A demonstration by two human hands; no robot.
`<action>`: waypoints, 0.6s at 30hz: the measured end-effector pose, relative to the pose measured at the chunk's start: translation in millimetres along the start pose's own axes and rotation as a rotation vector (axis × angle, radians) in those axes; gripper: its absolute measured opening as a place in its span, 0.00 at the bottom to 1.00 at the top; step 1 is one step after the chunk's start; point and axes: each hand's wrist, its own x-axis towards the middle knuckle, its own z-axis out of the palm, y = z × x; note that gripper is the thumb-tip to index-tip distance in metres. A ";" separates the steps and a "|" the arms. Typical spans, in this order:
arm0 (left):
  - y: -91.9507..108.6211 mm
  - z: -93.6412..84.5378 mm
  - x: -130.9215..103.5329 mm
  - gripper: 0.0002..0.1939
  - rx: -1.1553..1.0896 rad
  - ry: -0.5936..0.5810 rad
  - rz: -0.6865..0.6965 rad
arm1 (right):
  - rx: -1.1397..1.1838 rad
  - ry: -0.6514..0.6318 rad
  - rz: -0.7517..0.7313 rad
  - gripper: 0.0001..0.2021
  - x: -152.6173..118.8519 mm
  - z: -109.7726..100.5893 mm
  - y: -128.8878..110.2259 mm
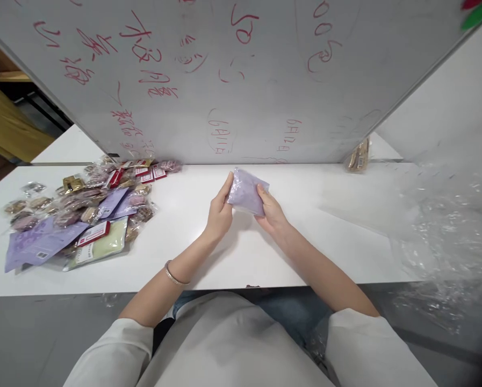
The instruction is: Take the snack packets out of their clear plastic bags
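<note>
basically, l hand [220,213] & r hand [272,213] grip opp. sides of lilac plastic-wrapped packet [245,193] mid-frame, prob. to steady it, w/ packet heap [77,204] frame-left.

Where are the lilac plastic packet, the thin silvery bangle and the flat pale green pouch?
Lilac plastic packet [245,192], head view: middle of its face.
Thin silvery bangle [173,279], head view: lower curve.
Flat pale green pouch [117,236], head view: right side.

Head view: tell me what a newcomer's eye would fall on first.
The big whiteboard with red handwriting would probably strike first, filling the top of the view. In the middle, the left hand and right hand hold a purple packet over the white table. A heap of wrapped packets lies on the table's left side.
</note>
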 end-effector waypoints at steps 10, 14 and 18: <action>4.0 14.3 -3.5 0.23 0.149 -0.337 -0.054 | -0.120 0.388 -0.273 0.16 -6.4 -67.6 -56.4; 1.1 -2.5 -6.5 0.19 0.345 -0.368 -0.058 | -0.417 1.038 -0.458 0.18 46.8 -153.4 -141.5; -3.8 -7.4 -3.8 0.19 0.390 -0.299 -0.195 | -0.676 1.148 -0.399 0.18 94.6 -211.1 -200.1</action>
